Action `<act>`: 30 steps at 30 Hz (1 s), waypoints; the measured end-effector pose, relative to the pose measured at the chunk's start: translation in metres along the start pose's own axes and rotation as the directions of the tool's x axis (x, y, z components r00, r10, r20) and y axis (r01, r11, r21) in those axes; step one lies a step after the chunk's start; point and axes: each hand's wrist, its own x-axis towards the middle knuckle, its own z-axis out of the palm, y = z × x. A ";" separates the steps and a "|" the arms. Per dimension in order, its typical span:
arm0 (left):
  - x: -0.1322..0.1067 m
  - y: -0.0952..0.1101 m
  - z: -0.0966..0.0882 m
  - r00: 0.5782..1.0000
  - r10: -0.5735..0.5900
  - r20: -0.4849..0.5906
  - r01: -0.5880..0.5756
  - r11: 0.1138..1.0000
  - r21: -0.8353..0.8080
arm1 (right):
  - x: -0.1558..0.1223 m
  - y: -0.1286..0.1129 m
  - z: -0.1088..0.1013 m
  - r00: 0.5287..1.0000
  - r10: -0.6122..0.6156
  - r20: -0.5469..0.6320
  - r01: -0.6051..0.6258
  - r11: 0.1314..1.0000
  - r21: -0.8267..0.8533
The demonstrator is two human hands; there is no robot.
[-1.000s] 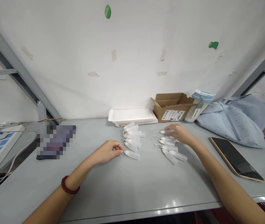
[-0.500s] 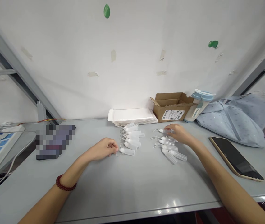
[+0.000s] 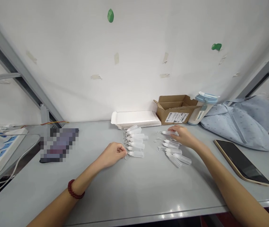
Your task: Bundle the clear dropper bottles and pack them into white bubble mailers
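Observation:
Two groups of small translucent plastic dropper bottles with thin looped cap tethers lie on the grey table. At the front of the left group, my left hand [image 3: 112,154] is closed in a pinch at the tip end of the nearest bottle [image 3: 136,154], which lies flat. Several more bottles [image 3: 136,144] lie in a column behind it. My right hand [image 3: 183,135] has its fingers closed on the base end of the rearmost bottle [image 3: 168,133] in the right group; its fingertips are partly hidden. Several bottles [image 3: 174,151] lie fanned out in front of that hand.
Behind the bottles are a stack of white flat boxes [image 3: 136,117], an open cardboard box [image 3: 175,115] and a lidded cup [image 3: 199,110]. At right lie a light-blue cloth bag [image 3: 236,123] and a phone [image 3: 242,160]. A power strip [image 3: 4,151] is at far left.
My left hand has moved a little to the right, and the front bottle has shifted right with it. My right hand stays at the rearmost bottle. The whole view has shifted slightly.

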 end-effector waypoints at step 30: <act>-0.011 0.021 0.015 0.993 0.106 0.046 -0.081 0.921 -0.381 | -0.027 -0.109 0.002 0.993 -0.089 0.082 -0.003 0.657 0.754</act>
